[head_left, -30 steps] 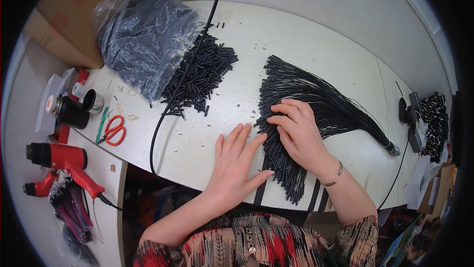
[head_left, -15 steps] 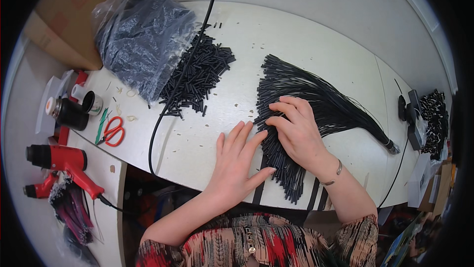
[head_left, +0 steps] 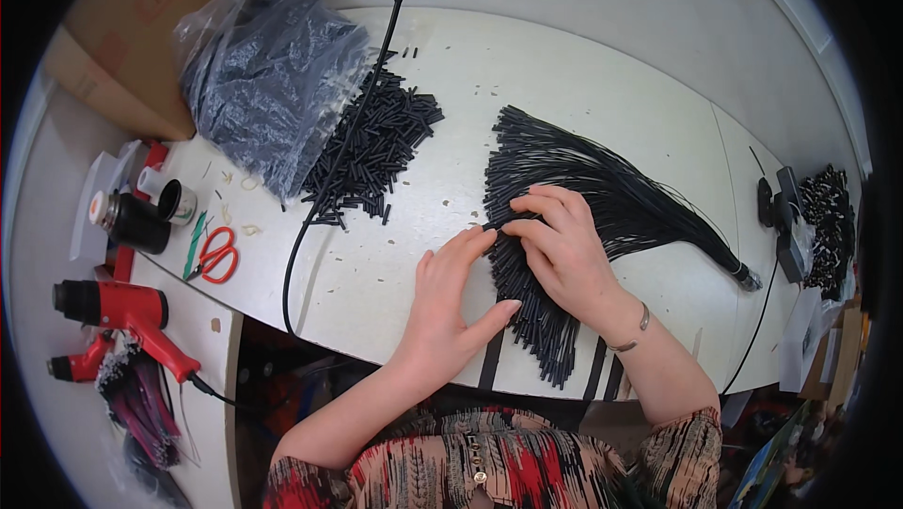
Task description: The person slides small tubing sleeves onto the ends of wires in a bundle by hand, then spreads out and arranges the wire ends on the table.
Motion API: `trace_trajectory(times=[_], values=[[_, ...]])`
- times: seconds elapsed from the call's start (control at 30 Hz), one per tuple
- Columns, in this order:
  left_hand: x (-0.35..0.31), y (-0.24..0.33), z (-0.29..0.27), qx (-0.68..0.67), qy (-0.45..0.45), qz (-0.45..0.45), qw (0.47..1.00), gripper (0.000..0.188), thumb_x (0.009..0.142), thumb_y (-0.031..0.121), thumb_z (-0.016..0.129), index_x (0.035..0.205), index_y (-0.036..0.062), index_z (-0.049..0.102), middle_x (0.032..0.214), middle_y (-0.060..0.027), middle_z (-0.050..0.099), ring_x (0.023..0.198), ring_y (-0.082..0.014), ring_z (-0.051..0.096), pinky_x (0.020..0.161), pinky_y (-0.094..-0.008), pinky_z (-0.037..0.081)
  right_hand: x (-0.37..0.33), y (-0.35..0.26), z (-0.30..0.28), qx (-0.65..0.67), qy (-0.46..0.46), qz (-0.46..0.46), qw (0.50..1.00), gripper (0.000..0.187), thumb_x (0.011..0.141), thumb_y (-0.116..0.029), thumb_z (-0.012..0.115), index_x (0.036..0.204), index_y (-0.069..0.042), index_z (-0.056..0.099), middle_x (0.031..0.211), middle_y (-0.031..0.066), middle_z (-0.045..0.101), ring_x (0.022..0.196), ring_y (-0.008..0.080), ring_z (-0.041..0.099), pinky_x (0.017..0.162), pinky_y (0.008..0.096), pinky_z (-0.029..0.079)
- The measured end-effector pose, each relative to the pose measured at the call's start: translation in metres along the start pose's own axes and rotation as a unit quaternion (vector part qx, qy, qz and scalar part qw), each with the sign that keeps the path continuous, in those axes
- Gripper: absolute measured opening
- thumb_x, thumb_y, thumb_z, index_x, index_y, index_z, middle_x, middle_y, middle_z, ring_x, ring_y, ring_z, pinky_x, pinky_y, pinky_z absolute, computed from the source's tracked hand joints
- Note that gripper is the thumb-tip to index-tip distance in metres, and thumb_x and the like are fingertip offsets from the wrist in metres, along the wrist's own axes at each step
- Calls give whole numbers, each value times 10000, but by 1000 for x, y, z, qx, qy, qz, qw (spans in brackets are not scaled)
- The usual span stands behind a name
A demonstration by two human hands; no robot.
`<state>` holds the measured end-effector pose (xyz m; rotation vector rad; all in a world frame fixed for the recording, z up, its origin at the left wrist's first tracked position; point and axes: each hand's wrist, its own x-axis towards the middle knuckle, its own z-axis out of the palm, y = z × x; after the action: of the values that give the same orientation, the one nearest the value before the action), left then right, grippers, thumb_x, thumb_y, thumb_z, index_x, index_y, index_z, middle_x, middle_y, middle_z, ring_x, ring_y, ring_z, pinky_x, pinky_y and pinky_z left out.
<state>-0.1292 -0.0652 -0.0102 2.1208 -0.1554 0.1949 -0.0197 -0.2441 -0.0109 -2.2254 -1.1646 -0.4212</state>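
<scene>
A fanned bundle of thin black wires lies on the table, its thicker tube-like ends spread toward the left and front. My right hand rests over these ends, thumb and forefinger pinching one black wire end. Its tip points left. From the left, my left hand meets that tip with its long fingers, which lie close together and stretched out. The left thumb stands well apart, near the lower wire ends. Whether the left fingertips grip the piece cannot be made out.
A heap of short black tubes spills beside a clear plastic bag. A black cable hangs across them. Orange-handled scissors, a dark bottle and a red heat gun are at left. A cardboard box stands behind.
My left fingers have drawn together and their tips have come up to the wire end at my right fingertips. The right hand has barely moved.
</scene>
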Motion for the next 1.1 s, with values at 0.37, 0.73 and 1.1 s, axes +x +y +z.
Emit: trace_trajectory(times=[0.37,0.73,1.1], values=[[2,0,-3,-51,0,-37,998,740,878,175,747,1503,33,378,1470,-167,461,1371,-292,439,1158,-389,329,19,3,-10,17,-31,8,999,118,771,-34,729,871,-52,669,970,47,596,1057,265,540,957,391,438],[3,-1,-1,-65,10,-43,997,724,870,240,746,1461,12,396,1422,-167,500,1326,-341,447,1174,-498,206,29,8,2,16,-49,-9,999,150,746,-31,757,852,-45,653,982,64,593,1098,280,536,977,401,434],[0,-4,3,-25,8,-58,998,782,856,214,764,1492,9,358,1480,-237,407,1418,-393,328,1173,-457,299,21,7,-1,29,-23,21,999,148,769,-39,747,888,-51,660,1022,74,597,1115,285,534,985,400,424]])
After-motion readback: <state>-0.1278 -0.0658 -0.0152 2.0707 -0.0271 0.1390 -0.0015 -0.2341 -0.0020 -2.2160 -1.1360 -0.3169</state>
